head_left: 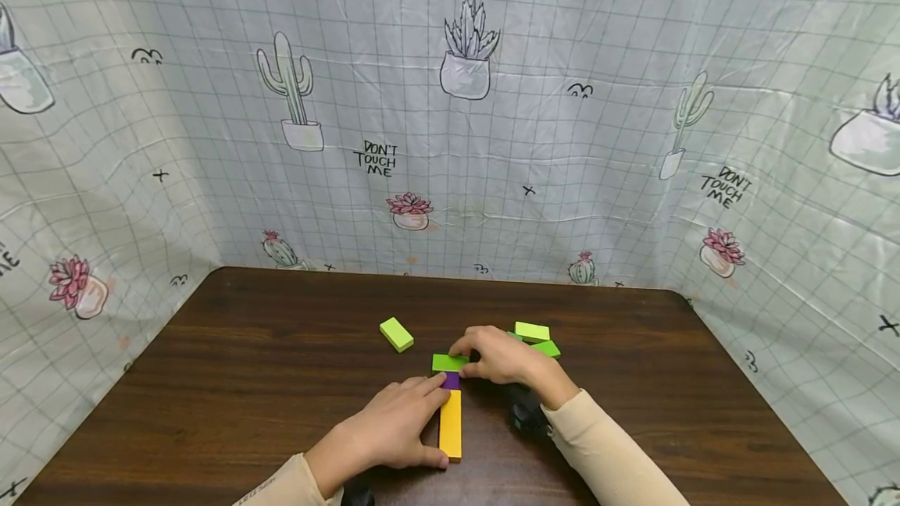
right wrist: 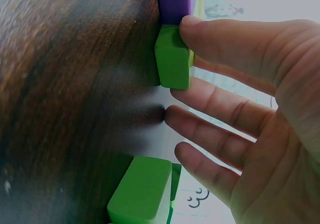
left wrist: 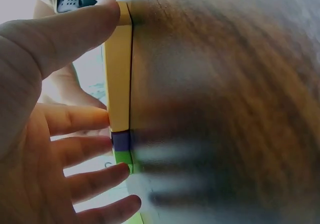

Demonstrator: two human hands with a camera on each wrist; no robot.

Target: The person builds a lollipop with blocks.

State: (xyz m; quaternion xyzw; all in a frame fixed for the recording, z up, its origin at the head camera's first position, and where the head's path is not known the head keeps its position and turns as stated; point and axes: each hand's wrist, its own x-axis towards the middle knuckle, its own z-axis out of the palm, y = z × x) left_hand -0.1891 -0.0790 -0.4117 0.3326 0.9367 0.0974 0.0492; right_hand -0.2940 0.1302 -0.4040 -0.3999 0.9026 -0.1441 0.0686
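Note:
A yellow block point(head_left: 451, 426), a purple block point(head_left: 451, 381) and a green block point(head_left: 448, 363) lie in a line on the dark wooden table, the green one crosswise at the far end. My left hand point(head_left: 390, 428) rests along the line's left side. Its thumb touches the near end of the yellow block and its fairly straight fingers touch the side of the row, as the left wrist view shows. My right hand point(head_left: 501, 358) pinches the green block between thumb and index finger; the other fingers spread beside it in the right wrist view.
A lime block point(head_left: 397, 334) lies alone behind the row, to the left. Right of it, beyond my right hand, another lime block point(head_left: 532, 332) sits close to a green block point(head_left: 546, 349) and a partly hidden darker green one. A patterned curtain point(head_left: 450, 139) surrounds the table's back and sides.

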